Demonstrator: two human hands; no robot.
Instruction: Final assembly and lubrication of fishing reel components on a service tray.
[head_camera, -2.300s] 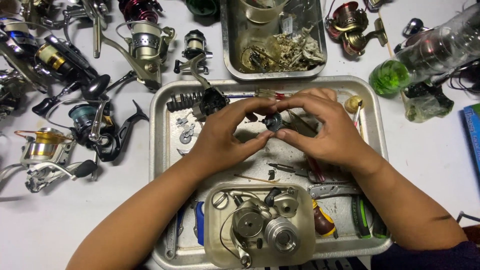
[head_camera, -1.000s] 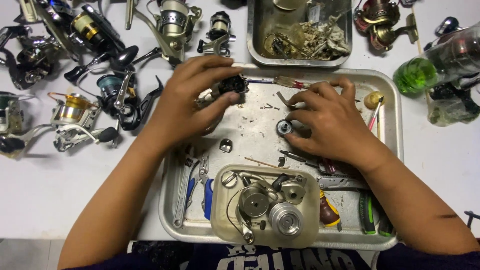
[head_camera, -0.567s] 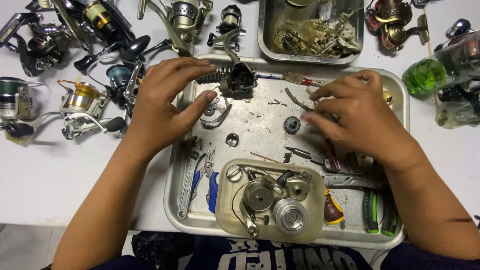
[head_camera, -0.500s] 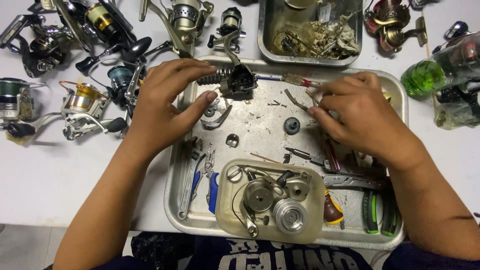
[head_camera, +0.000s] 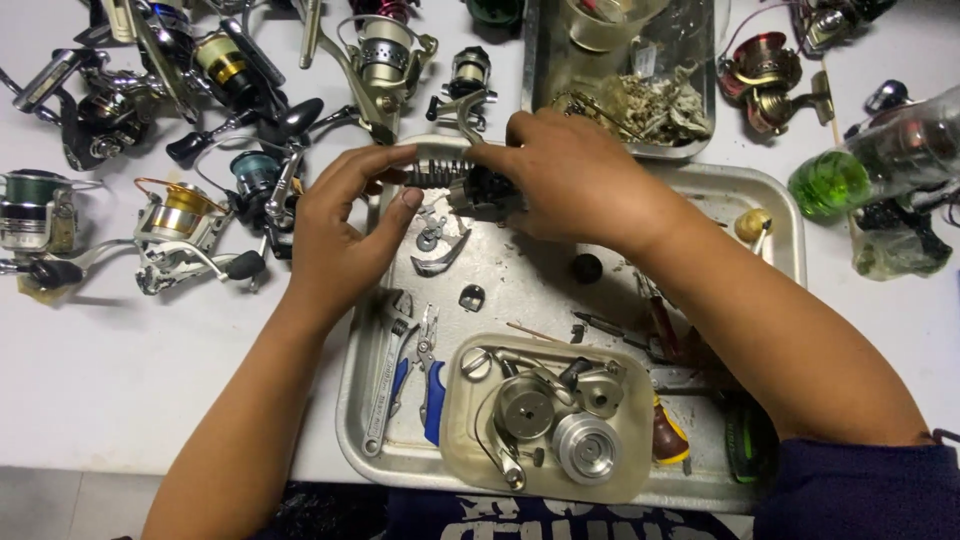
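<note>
Where the tray's far-left rim meets the worktop, a dark reel body with a coiled spring end sits between both hands. The right hand comes across from the right and covers its far side, fingers closed on it; the left hand stands just left of it, thumb and forefinger curled and touching the spring end, the other fingers loosely spread.

Little free room lies around that spot: a grey reel and a small black one crowd the worktop just beyond the rim, and more reels fill the far left. Open worktop lies only near and left, beside the left forearm.

On the tray floor near the hands lie a curved metal piece, a small dark clip and a black round part. Along the tray's left side lie a wrench and blue-handled pliers. At the tray's near edge stands a shallow tub holding a spool, a rotor and other metal parts. Beyond the tray a second, deeper tray holds tangled pale scraps. A green bottle lies at the far right.

Both forearms reach in from the near edge, the right one crossing the tray diagonally.
</note>
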